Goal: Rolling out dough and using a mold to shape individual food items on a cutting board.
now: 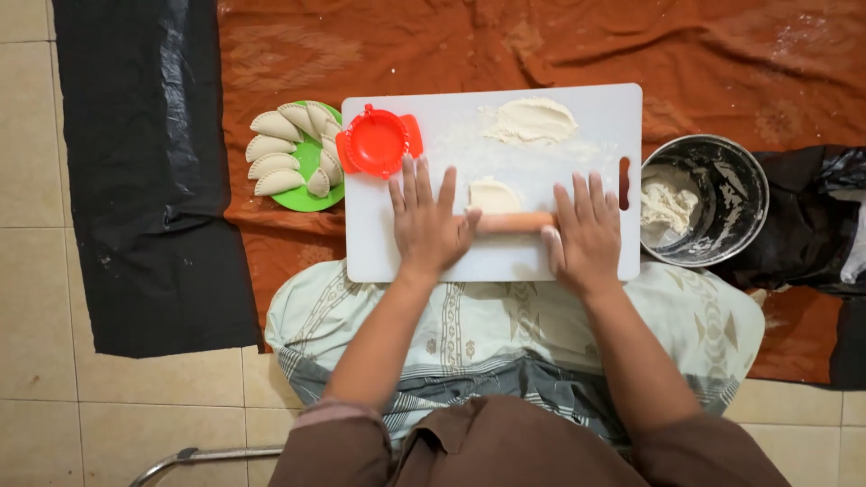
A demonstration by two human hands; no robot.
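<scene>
Person sits on the floor with a white cutting board (577, 261) resting across the lap, both hands flat on a wooden rolling pin (514, 221) lying left-right across the near half of the board. Left hand (426, 224) lies palm-down with fingers spread over the pin's left end; right hand (586, 233) is the same over the right end, fingers extended, floury. Neither grips: open palms press on top. Just far of the pin and touching it sits a small dough piece (492, 194), pale, rounded, only partly flattened by the look of it, so this one seems early in the rolling. Far on the board, a flour pile (532, 120) with dusting spread around it. Red dumpling press (377, 142) sits closed on the far-left corner of the board, nothing visibly in it. Left of the board, a green plate (311, 200) carries finished crimped half-moon dumplings (275, 149), roughly eight or nine, fanned out, so a good batch is done. Right of the board, a metal bowl (722, 180) with a lump of dough (666, 206) left inside, maybe a third full at most; more pieces remain to be made. No filling in view. Orange cloth (505, 45) and black plastic sheet (144, 180) cover the tiled floor (36, 361).
</scene>
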